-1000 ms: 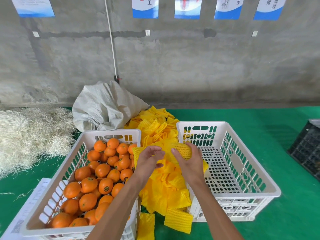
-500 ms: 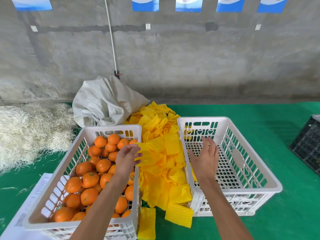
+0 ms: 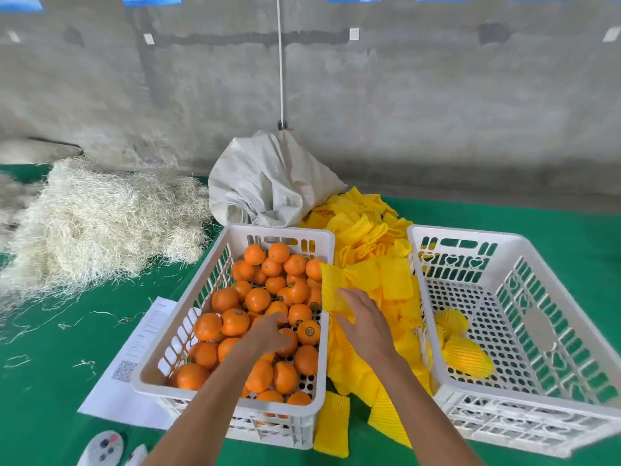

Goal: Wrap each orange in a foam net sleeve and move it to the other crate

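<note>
Head view of the packing station. The left hand [image 3: 268, 334] reaches down into the left crate [image 3: 232, 237], its fingers curled over an orange [image 3: 287, 341] in the heap of bare oranges [image 3: 258, 299]; the palm side is hidden, so whether the fruit is fully gripped cannot be told. More oranges lie on every side of this hand, filling the crate from its near wall to its far wall.

Just to the right of it, the right hand [image 3: 364, 319] pinches a yellow foam net sleeve [image 3: 331, 287] between thumb and fingers. The sleeve stands up from the fingertips and leans over the left crate's right rim. Beneath and beyond this hand, a loose pile of foam net sleeves [image 3: 366, 237] fills the gap between the two crates; a few flat ones lie nearer than the wrist.

Further right of the right hand stands the right crate [image 3: 524, 245], white and perforated. On its floor, toward its left wall, rest two sleeved oranges [image 3: 465, 354], one just beyond the other.

Both crates sit on a green mat [image 3: 554, 227]. Beyond the hands a grey sack [image 3: 268, 183] slumps against the concrete wall. Far left of the left hand lies a heap of pale straw [image 3: 100, 223], and a printed paper sheet [image 3: 134, 358] pokes out from under the left crate.
</note>
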